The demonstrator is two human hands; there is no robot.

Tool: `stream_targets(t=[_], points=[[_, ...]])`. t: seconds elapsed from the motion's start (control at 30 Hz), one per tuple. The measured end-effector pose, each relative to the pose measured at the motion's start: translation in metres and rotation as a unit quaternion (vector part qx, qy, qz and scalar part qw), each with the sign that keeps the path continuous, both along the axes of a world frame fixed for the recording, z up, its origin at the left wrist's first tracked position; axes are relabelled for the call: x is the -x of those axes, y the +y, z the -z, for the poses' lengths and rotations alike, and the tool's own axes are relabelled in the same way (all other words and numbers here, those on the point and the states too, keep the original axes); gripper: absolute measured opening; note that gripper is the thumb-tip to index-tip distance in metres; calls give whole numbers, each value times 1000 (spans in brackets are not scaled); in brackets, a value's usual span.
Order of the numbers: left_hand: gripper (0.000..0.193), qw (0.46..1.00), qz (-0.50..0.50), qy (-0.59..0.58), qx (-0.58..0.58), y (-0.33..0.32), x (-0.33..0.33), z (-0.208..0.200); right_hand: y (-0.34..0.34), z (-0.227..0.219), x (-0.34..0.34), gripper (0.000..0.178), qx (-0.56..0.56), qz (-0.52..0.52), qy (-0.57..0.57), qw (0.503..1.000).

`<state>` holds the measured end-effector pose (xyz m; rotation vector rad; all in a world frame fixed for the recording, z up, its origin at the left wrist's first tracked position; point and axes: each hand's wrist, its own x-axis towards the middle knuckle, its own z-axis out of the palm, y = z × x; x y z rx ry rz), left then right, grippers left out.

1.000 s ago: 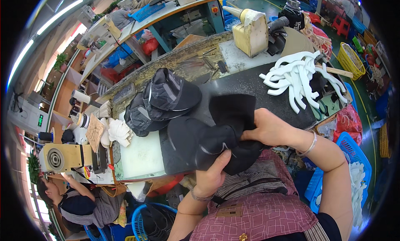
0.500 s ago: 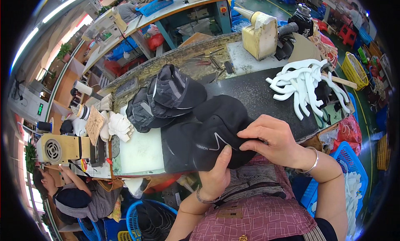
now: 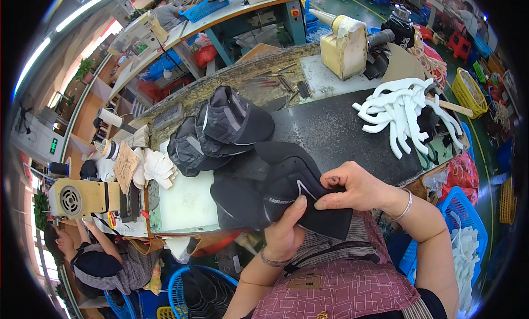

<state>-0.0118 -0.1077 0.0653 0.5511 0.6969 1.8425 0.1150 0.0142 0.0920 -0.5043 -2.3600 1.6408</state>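
A black cap (image 3: 278,181) with a pale angular mark is held at the near edge of the bench, its brim pointing left. My left hand (image 3: 285,231) grips its near side, thumb on top beside the mark and fingers hidden underneath. With thumb and bent fingers, my right hand (image 3: 355,189) pinches the cap's right edge. The fabric there spreads out as a flap toward my lap. Just beyond the cap, several dark patterned caps (image 3: 228,120) with grey stripes lie stacked.
White curved strips (image 3: 399,112) are heaped on the bench's right. A yellowish block (image 3: 344,51) with a cone stands behind. A cream machine (image 3: 82,197) is at left, near a seated person (image 3: 104,264). Blue baskets (image 3: 463,208) flank me below the bench.
The cap's crown has flattened and its right side is now spread out toward me. My right hand has turned slightly, still pinching the edge. My left hand keeps its grip.
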Motion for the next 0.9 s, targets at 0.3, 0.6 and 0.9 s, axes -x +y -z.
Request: stream_targets(t=[0.3,0.6,0.9], points=[[28,986,-151,69,29,17,-20,21,-34,15,33,33,-283,310,277,864],[36,995,-15,61,-76,11,2,29,-35,2,30,25,254,247,248,902],[31,995,-96,-7,27,12,7,9,-40,-1,27,29,267,257,233,899]])
